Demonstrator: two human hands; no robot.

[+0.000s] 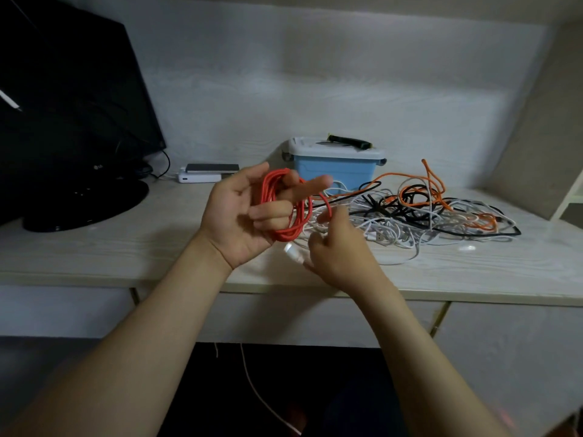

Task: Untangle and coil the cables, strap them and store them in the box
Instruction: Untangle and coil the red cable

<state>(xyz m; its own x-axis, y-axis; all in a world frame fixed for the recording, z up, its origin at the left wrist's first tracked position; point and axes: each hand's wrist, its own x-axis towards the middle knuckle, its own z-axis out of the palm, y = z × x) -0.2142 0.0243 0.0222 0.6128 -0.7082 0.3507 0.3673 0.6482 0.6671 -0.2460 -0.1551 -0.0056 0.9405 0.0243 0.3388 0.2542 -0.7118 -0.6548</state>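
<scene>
Box [336, 167] behind cable tangle [441, 216] — monitor [72, 121] left

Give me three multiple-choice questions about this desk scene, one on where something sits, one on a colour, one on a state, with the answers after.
1. Where does the blue box stand? A. on the floor B. on the desk, behind the cable tangle C. on a chair
2. What colour is the coil on the left hand? A. white B. black C. red
3. How is the box's lid? A. on the box B. flat on the desk C. missing
Answers: B, it stands beyond the loose cables; C, red loops wrap the fingers; A, the pale lid covers it, a black item on top.
</scene>
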